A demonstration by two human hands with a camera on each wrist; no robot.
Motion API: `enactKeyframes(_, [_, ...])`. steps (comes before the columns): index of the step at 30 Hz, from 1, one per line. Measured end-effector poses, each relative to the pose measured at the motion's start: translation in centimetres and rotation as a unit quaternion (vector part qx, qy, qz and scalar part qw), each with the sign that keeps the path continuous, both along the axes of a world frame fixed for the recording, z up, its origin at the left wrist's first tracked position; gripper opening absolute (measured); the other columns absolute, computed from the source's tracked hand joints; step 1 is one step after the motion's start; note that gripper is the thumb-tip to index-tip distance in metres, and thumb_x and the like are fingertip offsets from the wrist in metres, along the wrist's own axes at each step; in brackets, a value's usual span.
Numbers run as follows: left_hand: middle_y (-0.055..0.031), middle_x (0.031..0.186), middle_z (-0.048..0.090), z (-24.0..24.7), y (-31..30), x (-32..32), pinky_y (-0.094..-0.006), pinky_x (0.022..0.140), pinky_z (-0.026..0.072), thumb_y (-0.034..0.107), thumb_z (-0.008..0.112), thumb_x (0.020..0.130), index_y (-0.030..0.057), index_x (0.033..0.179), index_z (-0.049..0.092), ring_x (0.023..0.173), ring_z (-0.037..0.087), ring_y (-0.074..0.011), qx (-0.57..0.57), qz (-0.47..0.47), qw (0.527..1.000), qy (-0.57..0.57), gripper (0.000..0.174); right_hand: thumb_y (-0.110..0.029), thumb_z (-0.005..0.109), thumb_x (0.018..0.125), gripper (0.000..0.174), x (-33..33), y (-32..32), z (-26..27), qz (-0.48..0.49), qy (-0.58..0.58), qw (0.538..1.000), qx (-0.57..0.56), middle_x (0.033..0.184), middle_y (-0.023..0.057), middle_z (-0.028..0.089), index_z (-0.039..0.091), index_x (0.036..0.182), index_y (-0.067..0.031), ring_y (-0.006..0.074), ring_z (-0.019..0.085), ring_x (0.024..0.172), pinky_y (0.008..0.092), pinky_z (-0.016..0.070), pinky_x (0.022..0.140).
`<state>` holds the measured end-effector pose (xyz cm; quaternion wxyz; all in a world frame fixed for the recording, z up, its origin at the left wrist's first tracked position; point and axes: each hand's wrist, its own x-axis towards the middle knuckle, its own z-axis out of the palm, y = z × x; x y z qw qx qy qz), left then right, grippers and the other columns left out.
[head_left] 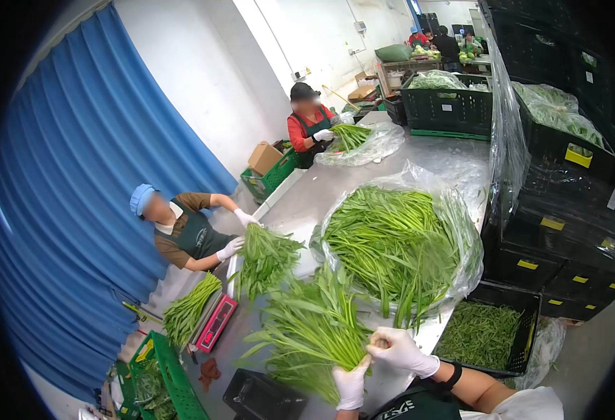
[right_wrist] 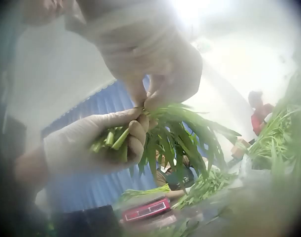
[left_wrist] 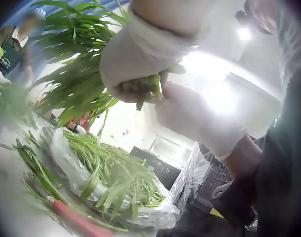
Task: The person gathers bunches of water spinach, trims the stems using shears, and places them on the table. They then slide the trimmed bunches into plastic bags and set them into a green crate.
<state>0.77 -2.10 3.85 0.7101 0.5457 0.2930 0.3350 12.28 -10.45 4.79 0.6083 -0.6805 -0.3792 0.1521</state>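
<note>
Left hand, right hand, 1 bunch

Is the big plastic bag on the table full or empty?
Full. The plastic bag lies open on the table, heaped with long green stalks.

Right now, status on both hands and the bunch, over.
Left hand grips greens bunch at stem ends. Right hand pinches stems at same end. Bagged greens heap lies just beyond; nothing between the hands.
</note>
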Motion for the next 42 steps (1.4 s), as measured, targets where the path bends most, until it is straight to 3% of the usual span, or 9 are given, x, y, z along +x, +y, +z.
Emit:
enactKeyframes(5, [-0.0075, 0.083, 0.064, -0.7, 0.6, -0.6, -0.0265, 0.064, 0.0514, -0.004, 0.070, 0.077, -0.0046, 0.094, 0.060, 0.067, 0.062, -0.0149, -0.036, -0.016, 0.999, 0.032, 0.020, -0.010, 0.066, 0.083, 0.005, 5.8, -2.8, -2.7, -0.207, 0.288, 0.857, 0.373, 0.081, 0.0021, 0.061, 0.063, 0.084, -0.0057, 0.0112, 0.055, 0.069, 0.0260, 0.0456, 0.067])
enactKeyframes(9, [-0.0072, 0.082, 0.065, -2.3, 0.2, 0.0, -0.0259, 0.063, 0.0515, -0.002, 0.072, 0.077, -0.0046, 0.094, 0.060, 0.068, 0.063, -0.0143, 0.009, -0.051, 0.997, 0.055, 0.021, -0.012, 0.064, 0.085, 0.010, 2.9, -2.2, 1.5, -0.098, 0.206, 0.946, 0.232, 0.091, 0.0051, 0.066, 0.066, 0.092, -0.0061, 0.0127, 0.061, 0.082, 0.0279, 0.0483, 0.071])
enactKeyframes(10, [-0.0072, 0.082, 0.065, -2.1, -0.1, 0.4, -0.0259, 0.063, 0.0515, -0.002, 0.072, 0.077, -0.0046, 0.094, 0.060, 0.068, 0.063, -0.0143, 0.009, -0.057, 0.997, 0.055, 0.021, -0.012, 0.066, 0.081, 0.011, 2.3, -1.8, 2.7, -0.038, -0.084, 0.987, 0.132, 0.090, 0.0059, 0.066, 0.066, 0.092, -0.0075, 0.0172, 0.062, 0.083, 0.0307, 0.0488, 0.072])
enactKeyframes(12, [-0.0071, 0.082, 0.065, -1.3, -0.7, 0.6, -0.0253, 0.064, 0.0506, -0.002, 0.072, 0.077, -0.0051, 0.096, 0.060, 0.069, 0.063, -0.0138, 0.057, -0.011, 0.998, 0.022, 0.023, -0.010, 0.067, 0.071, 0.024, 1.8, 0.0, 3.6, 0.003, -0.383, 0.922, 0.060, 0.101, 0.0065, 0.062, 0.065, 0.095, -0.0100, 0.0223, 0.058, 0.092, 0.0348, 0.0458, 0.081])
enactKeyframes(15, [-0.0071, 0.082, 0.066, -1.7, -0.6, -0.1, -0.0248, 0.064, 0.0499, 0.000, 0.073, 0.077, -0.0056, 0.098, 0.061, 0.069, 0.062, -0.0135, 0.027, -0.039, 0.997, 0.054, 0.024, -0.010, 0.065, 0.070, 0.032, 1.9, 2.3, 5.3, -0.070, -0.452, 0.889, -0.029, 0.113, 0.0073, 0.056, 0.063, 0.101, -0.0090, 0.0246, 0.053, 0.104, 0.0364, 0.0423, 0.087])
enactKeyframes(27, [-0.0073, 0.086, 0.067, -1.7, 0.9, -1.1, -0.0256, 0.064, 0.0510, 0.003, 0.072, 0.077, -0.0042, 0.096, 0.064, 0.070, 0.063, -0.0125, -0.042, -0.054, 0.997, 0.023, 0.021, -0.019, 0.068, 0.071, 0.017, 2.3, 0.3, 4.6, 0.138, -0.536, 0.833, -0.027, 0.125, 0.0101, 0.052, 0.063, 0.085, -0.0097, 0.0272, 0.046, 0.121, 0.0375, 0.0397, 0.094])
enactKeyframes(33, [-0.0066, 0.087, 0.067, -2.0, 1.4, -1.1, -0.0256, 0.065, 0.0505, 0.001, 0.071, 0.077, -0.0050, 0.098, 0.063, 0.071, 0.061, -0.0115, 0.018, -0.041, 0.998, 0.040, 0.023, -0.013, 0.069, 0.076, 0.012, 1.9, -2.1, 4.3, 0.307, -0.277, 0.906, 0.092, 0.096, -0.0002, 0.064, 0.061, 0.084, -0.0129, 0.0167, 0.060, 0.098, 0.0312, 0.0473, 0.076])
enactKeyframes(37, [-0.0067, 0.090, 0.066, -0.8, 0.8, -1.0, -0.0263, 0.070, 0.0505, 0.002, 0.072, 0.077, -0.0034, 0.098, 0.062, 0.078, 0.062, -0.0143, 0.017, -0.092, 0.990, 0.104, 0.024, -0.010, 0.072, 0.072, 0.014, 2.5, -1.8, 5.5, 0.108, -0.363, 0.924, 0.053, 0.092, 0.0003, 0.065, 0.062, 0.081, -0.0125, 0.0210, 0.063, 0.088, 0.0307, 0.0490, 0.072])
enactKeyframes(42, [-0.0088, 0.085, 0.066, -0.7, 1.0, -1.3, -0.0251, 0.061, 0.0504, 0.001, 0.065, 0.083, -0.0041, 0.097, 0.061, 0.067, 0.062, -0.0144, -0.031, -0.118, 0.991, 0.062, 0.015, 0.000, 0.063, 0.075, 0.006, 7.1, -6.7, 8.3, -0.172, -0.146, 0.958, 0.178, 0.087, 0.0082, 0.066, 0.060, 0.079, -0.0036, 0.0172, 0.062, 0.080, 0.0300, 0.0486, 0.074])
